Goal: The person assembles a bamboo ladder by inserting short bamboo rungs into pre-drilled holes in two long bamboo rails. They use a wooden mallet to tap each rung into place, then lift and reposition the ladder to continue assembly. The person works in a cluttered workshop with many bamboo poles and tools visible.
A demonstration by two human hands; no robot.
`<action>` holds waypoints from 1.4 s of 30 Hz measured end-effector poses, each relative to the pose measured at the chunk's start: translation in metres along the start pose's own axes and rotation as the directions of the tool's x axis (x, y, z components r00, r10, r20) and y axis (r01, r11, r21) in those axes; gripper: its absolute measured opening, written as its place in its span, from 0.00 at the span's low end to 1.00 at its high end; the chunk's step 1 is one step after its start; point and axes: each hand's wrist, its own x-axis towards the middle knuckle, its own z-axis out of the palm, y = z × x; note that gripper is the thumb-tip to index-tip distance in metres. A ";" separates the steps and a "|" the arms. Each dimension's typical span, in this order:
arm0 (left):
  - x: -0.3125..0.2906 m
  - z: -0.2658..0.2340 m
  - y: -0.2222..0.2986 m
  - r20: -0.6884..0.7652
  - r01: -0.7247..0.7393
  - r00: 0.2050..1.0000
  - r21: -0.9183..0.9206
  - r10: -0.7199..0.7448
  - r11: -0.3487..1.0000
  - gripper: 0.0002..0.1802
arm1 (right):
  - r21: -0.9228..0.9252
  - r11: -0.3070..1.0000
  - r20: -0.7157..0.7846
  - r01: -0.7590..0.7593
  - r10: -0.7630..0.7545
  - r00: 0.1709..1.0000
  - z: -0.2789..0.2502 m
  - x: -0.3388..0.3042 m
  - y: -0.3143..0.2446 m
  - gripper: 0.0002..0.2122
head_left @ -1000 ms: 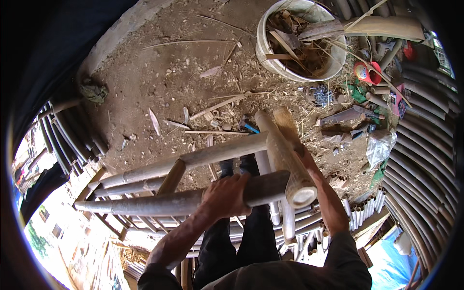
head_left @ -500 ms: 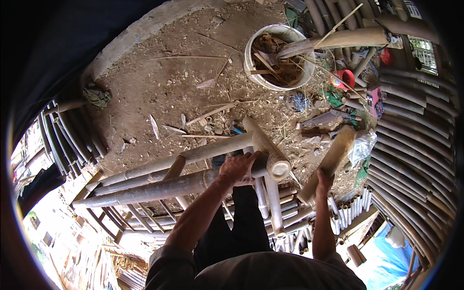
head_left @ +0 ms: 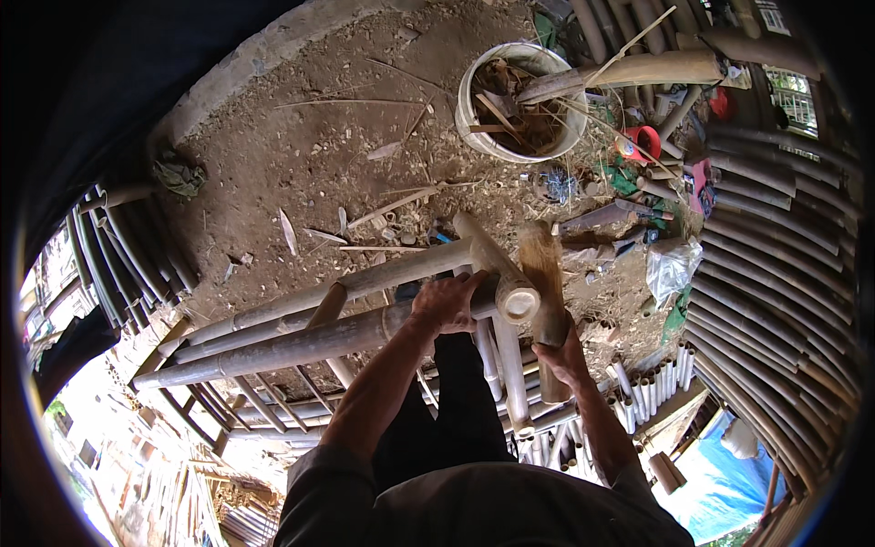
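Observation:
A bamboo frame (head_left: 283,354) of several round poles lies slantwise before me. My left hand (head_left: 445,304) is closed around its near long pole, close to where the pole meets a thick bamboo crosspiece (head_left: 493,262). The crosspiece's pale cut end faces me. In my right hand (head_left: 563,354) is a thick bamboo club (head_left: 544,273), gripped near its lower end. Its far end looks rough and frayed. The club stands nearly lengthwise in view, right beside the crosspiece's cut end; whether they touch I cannot tell.
A white bucket (head_left: 464,114) with scraps stands at the far side. Near it are a red cup (head_left: 645,143), a handsaw (head_left: 592,219) and a clear plastic bag (head_left: 672,271). Bamboo poles (head_left: 775,301) line the right. Shavings litter the dirt floor (head_left: 301,173).
My right hand has swung the club leftward, from off to the right up to the crosspiece's end. My left hand keeps its hold on the pole.

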 end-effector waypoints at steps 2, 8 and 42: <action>-0.001 -0.008 0.003 0.007 0.007 1.000 0.010 -0.007 1.000 0.52 | -0.129 0.990 0.051 -0.050 0.057 0.997 -0.030 0.008 -0.004 0.47; -0.001 -0.003 -0.002 -0.013 -0.005 1.000 -0.017 0.005 1.000 0.52 | 0.195 0.957 -0.461 -0.214 0.282 0.842 -0.017 0.020 0.014 0.45; 0.001 -0.009 0.023 -0.072 0.120 0.988 -0.191 -0.136 0.974 0.46 | -0.189 0.761 -0.359 -0.621 0.535 0.765 -0.003 0.258 0.261 0.42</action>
